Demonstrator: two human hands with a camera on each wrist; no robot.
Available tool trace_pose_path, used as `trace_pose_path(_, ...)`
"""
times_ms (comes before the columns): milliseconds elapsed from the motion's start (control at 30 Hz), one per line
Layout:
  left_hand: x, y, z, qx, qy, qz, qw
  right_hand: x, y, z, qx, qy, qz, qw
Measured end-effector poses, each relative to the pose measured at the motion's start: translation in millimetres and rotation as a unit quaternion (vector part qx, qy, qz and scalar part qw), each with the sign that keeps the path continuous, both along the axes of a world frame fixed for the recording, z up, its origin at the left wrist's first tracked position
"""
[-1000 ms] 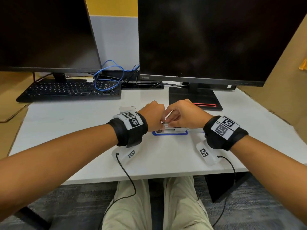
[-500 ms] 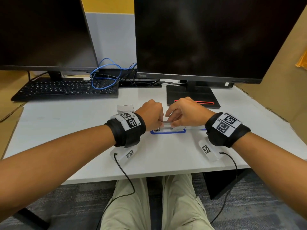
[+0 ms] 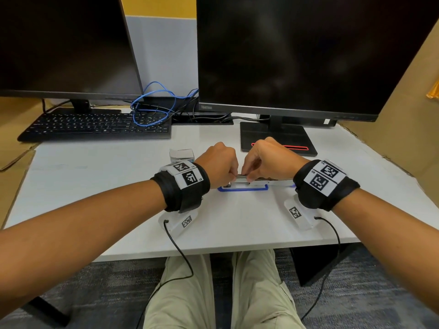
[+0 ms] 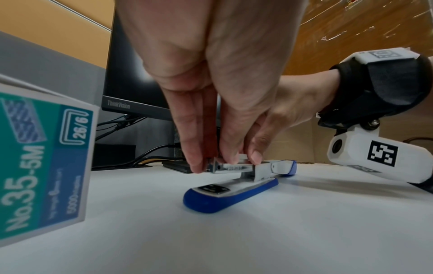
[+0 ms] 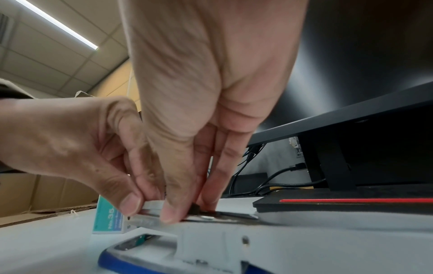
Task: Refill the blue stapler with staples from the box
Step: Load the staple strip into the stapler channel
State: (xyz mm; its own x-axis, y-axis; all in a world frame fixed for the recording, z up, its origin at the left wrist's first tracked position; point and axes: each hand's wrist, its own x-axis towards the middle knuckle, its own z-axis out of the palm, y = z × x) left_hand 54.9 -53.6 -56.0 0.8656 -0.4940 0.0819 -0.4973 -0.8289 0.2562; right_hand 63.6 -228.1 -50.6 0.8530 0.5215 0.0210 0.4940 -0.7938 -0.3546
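At the upper left of the head view a dark monitor [image 3: 64,43] is seen above a black keyboard [image 3: 95,125], with a loop of blue cable [image 3: 152,105] lying at the keyboard's right end. Just left of centre, the staple box [image 3: 181,155] stands on the white tabletop [image 3: 95,176], partly hidden behind the left wristband; in the left wrist view the staple box [image 4: 44,166] fills the left edge, its teal and blue face printed "No.35-5M" and "26/6". At the centre of the head view the left hand [image 3: 217,163] is curled, and its grip is closed in a pinch on the front end of the metal staple channel [image 4: 230,167] of the blue stapler [image 3: 243,187], thumb on one side and fingertips on the other (the pinch shows most clearly in the wrist views). The stapler lies on the tabletop at mid-frame with its blue base [image 4: 225,196] flat and its top arm [image 4: 284,166] folded back to the right, so that the channel is exposed. Immediately to the right, the right hand [image 3: 268,162] is bent down over the channel, its grip closed with thumb and fingertips pressed on the channel's top; whether a strip of staples is held beneath them cannot be told. Behind the hands, at the upper right, a second dark monitor [image 3: 308,51] stands on a black base [image 3: 278,138] marked with a red line. Along the bottom edge, light trousers [image 3: 213,293] are visible below the tabletop.
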Motion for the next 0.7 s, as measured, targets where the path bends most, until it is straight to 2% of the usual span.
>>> trace_pose_path(333,-1.9,1.2,-1.5,-0.017,0.008,0.006,1.000,3.4,-3.0,-2.1,-0.018,0.005,-0.008,1.000)
trace_pose_path(700,-6.1,-0.2,-2.4,0.013,-0.009,0.033,0.999,3.2,-7.6,1.4,0.017,0.003,0.001,1.000)
